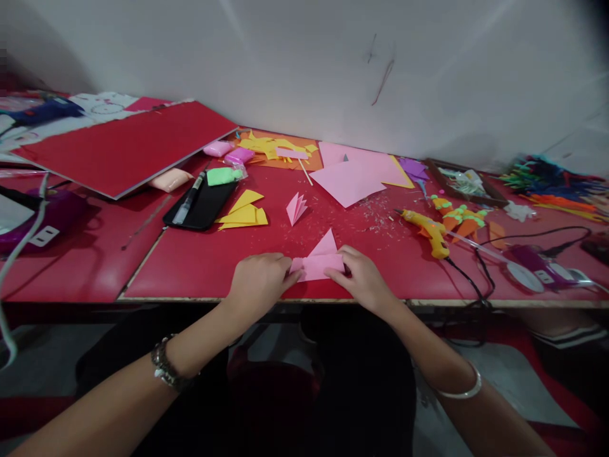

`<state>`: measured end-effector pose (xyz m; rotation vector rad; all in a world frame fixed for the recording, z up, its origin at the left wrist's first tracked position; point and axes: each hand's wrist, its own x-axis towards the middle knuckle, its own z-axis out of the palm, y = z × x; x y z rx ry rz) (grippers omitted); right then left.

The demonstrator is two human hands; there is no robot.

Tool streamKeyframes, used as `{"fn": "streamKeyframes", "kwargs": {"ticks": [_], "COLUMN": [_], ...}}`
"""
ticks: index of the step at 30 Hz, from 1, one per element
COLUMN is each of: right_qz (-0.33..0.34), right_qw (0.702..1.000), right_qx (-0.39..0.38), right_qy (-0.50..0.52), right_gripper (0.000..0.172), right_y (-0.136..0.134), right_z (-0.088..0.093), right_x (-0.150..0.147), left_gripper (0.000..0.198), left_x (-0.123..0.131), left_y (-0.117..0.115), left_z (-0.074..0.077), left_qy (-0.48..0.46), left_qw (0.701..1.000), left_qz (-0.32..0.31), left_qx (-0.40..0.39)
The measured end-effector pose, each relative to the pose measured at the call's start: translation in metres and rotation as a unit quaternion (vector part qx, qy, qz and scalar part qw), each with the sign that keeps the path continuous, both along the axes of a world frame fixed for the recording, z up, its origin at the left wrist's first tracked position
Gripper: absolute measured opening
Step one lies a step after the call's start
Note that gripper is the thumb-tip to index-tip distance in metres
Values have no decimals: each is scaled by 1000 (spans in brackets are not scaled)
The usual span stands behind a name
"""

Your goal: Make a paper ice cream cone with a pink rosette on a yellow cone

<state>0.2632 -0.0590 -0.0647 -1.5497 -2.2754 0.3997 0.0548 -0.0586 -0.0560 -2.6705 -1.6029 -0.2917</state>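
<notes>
A folded piece of pink paper (318, 268) lies at the front of the red table, held at both ends. My left hand (261, 278) pinches its left end between thumb and fingers. On the other end, the fingers of my right hand (360, 273) are closed, thumb on top. Behind the strip, a pink paper triangle (327, 242) points up and away; whether it is part of the same piece I cannot tell. Just beyond stands a small pleated pink paper fan (296, 209). Yellow paper pieces (245, 212) lie to its left.
Larger pink sheets (349, 178) lie at the back among paper scraps. A yellow glue gun (425, 230) with a black cord rests on the right, near orange paper shapes (461, 219). A black phone-like slab (202, 203) and a red board (128, 146) are on the left.
</notes>
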Motion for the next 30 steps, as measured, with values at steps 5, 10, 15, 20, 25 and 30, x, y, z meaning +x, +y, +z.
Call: {"fn": "streamKeyframes", "kwargs": {"ticks": [5, 10, 15, 20, 25, 30], "right_qz": [3, 10, 10, 9, 9, 8], "right_qw": [1000, 1000, 1000, 999, 999, 997], "right_qx": [-1, 0, 2, 2, 14, 24], "right_qy": [-25, -28, -26, -36, -47, -70], "right_gripper": [25, 20, 20, 21, 21, 20], "right_y": [0, 0, 0, -1, -1, -1], "right_z": [0, 0, 1, 2, 2, 0], "right_x": [-1, -2, -3, -2, -3, -3], "left_gripper": [27, 42, 51, 51, 53, 54], "left_x": [-4, -5, -3, -10, -26, -47], "left_y": [0, -7, -8, -5, -3, 0], "left_z": [0, -3, -8, -8, -10, -12], "left_qy": [-8, 13, 32, 25, 19, 24], "left_qw": [988, 960, 959, 960, 959, 959], "left_qz": [-115, -256, -279, -279, -281, -282], "left_qx": [103, 113, 26, -2, -9, -14]}}
